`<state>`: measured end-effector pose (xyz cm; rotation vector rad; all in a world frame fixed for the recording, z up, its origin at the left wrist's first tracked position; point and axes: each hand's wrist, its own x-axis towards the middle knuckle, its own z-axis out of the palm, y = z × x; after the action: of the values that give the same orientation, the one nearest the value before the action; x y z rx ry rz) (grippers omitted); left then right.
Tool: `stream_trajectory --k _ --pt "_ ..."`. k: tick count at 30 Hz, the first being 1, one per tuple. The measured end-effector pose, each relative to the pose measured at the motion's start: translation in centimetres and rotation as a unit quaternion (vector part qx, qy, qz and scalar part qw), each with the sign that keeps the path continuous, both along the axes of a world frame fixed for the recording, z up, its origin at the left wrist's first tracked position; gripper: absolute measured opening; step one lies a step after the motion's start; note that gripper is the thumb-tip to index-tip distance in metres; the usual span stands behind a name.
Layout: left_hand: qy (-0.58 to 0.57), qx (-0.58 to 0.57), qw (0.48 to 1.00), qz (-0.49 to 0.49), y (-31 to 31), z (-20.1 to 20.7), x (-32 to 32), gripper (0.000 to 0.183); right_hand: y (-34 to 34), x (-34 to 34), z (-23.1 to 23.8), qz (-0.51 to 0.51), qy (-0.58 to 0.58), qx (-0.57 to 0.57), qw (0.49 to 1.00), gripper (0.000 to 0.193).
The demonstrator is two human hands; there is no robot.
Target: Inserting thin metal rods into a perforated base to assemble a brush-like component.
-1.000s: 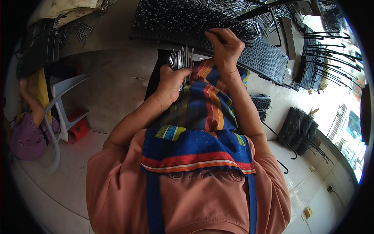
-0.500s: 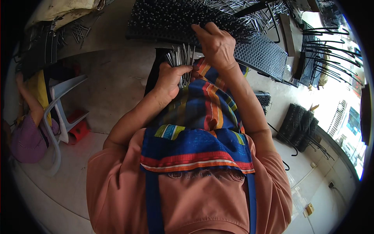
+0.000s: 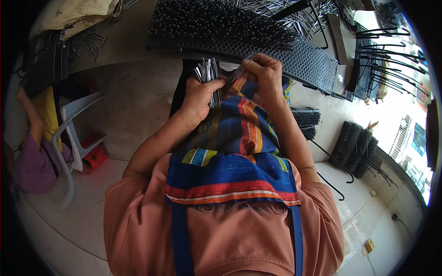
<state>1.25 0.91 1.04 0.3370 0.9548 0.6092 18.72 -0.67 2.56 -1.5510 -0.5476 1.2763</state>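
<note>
Metal rods (image 3: 208,72) stand bunched in my L hand (image 3: 199,95), thumb clamped across, tops fanned out, just off the near edge of the perforated tray (image 3: 317,66). R hand (image 3: 268,76) is pinching a few thin rods (image 3: 237,72), too blurred to count, just beside the bunch. IMO: L grip firm & low so none slip, R pinch light w/ tips even, knuckles clear of the pins (image 3: 216,25) crowding the tray's L end.

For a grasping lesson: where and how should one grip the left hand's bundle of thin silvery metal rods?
Probably grip the rod bundle at its fanned far ends, from the far side; they project free, while the left hand holds lower down.
</note>
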Motion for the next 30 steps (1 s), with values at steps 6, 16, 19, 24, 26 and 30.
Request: stream_trajectory --k 6,16,19,24,26,30 --pt "0.007 0.022 1.0 0.016 -0.3 1.0 0.8 0.011 0.6 0.1 -0.5 0.095 -0.012 -0.04 0.995 0.009" --pt "0.06 -0.017 0.997 -0.055 0.1 -1.1 -0.6 0.015 0.5 0.7 1.4 -0.099 -0.077 0.093 0.988 0.006" --pt "0.033 0.0 0.992 -0.12 -1.3 -1.8 -0.9 0.016 2.3 2.0 0.6 -0.099 -0.212 0.207 0.95 0.008" --pt "0.031 0.102 0.984 -0.142 -1.7 -1.6 -1.4 0.018 2.6 2.2 -0.5 -0.032 -0.303 0.272 0.913 0.011" --pt "0.064 0.067 0.988 -0.124 -1.4 -0.8 -1.3 0.017 2.5 2.4 -0.6 -0.028 -0.32 0.278 0.905 0.011" --pt "0.06 0.046 0.99 -0.122 -0.7 0.0 -0.6 0.016 2.4 2.1 -0.9 0.002 -0.379 0.259 0.889 0.012"
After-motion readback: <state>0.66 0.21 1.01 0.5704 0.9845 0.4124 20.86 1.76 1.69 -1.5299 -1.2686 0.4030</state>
